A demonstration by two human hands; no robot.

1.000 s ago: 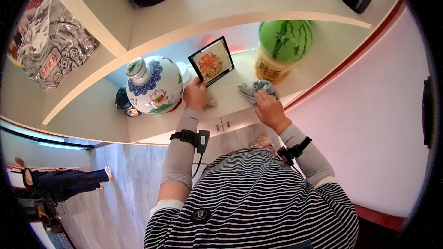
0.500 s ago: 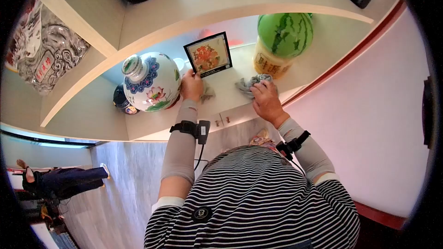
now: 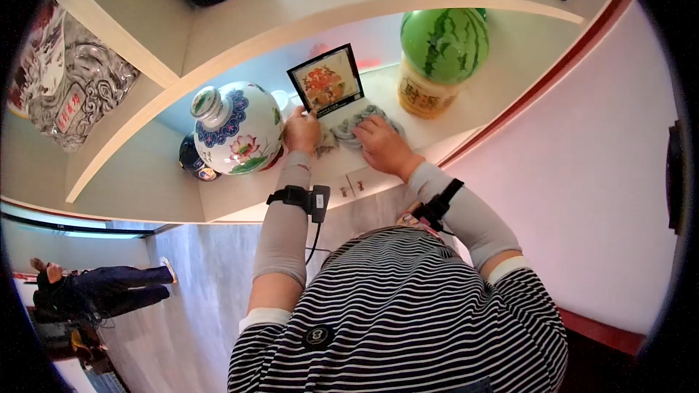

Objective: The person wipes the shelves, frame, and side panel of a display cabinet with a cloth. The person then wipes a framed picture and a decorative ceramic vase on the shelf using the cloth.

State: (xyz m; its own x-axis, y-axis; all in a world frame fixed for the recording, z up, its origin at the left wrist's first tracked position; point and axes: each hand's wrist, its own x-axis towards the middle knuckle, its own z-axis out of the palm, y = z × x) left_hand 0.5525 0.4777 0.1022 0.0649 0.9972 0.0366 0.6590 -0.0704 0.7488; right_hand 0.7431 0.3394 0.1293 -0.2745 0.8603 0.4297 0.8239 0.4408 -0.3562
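A small framed flower picture [image 3: 324, 86] with a black border stands tilted on the shelf. My left hand [image 3: 301, 133] is closed on its lower left corner. My right hand [image 3: 384, 147] presses a crumpled grey cloth [image 3: 369, 115] onto the shelf board, just right of the picture; its fingers are bent over the cloth. Left of my left hand stands a round white porcelain jar [image 3: 247, 127] painted with a pink lotus and a blue collar. A jar with a watermelon-patterned green top [image 3: 445, 44] and a pale yellow base stands beyond my right hand.
A curved shelf edge [image 3: 306, 31] arches above my hands. Behind the porcelain jar sits a dark blue round object [image 3: 194, 156]. A grey carved ornament [image 3: 84, 87] occupies the left compartment. Dark bottles stand on the upper shelf. Another person [image 3: 109, 287] is at lower left.
My right hand has moved left with the cloth, from in front of the watermelon jar to beside the picture. My left hand stays at the picture's corner. The view has shifted slightly.
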